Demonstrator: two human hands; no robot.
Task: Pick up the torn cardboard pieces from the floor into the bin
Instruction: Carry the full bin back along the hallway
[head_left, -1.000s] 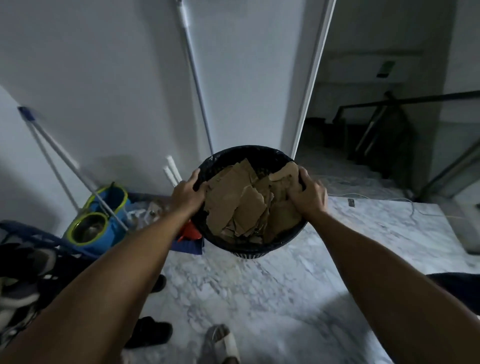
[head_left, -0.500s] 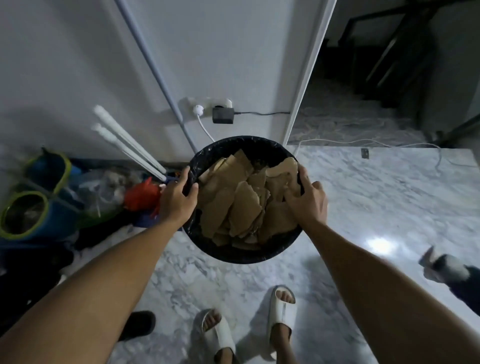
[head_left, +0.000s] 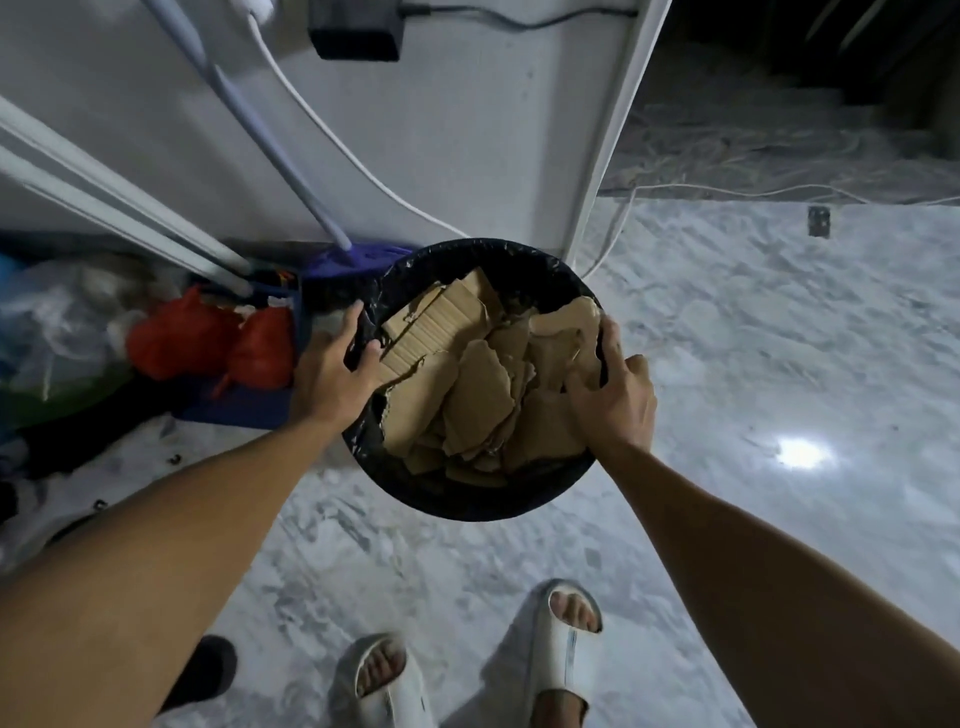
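A round black bin (head_left: 470, 499) lined with a black bag is held above the marble floor, in front of me. Several torn brown cardboard pieces (head_left: 467, 395) fill it. My left hand (head_left: 332, 371) grips the bin's left rim, thumb inside. My right hand (head_left: 615, 392) grips the right rim, with its thumb pressing on a cardboard piece there.
The white wall (head_left: 467, 130) stands right behind the bin, with a black adapter (head_left: 356, 31) and white cable on it. Mop poles (head_left: 119, 208), red bags (head_left: 208, 340) and clutter lie to the left. My sandalled feet (head_left: 563, 649) stand below. Marble floor (head_left: 779, 364) stretches right.
The bin has come lower and closer to the wall and floor as my view tilted further down. Both hands keep their grip on the rim.
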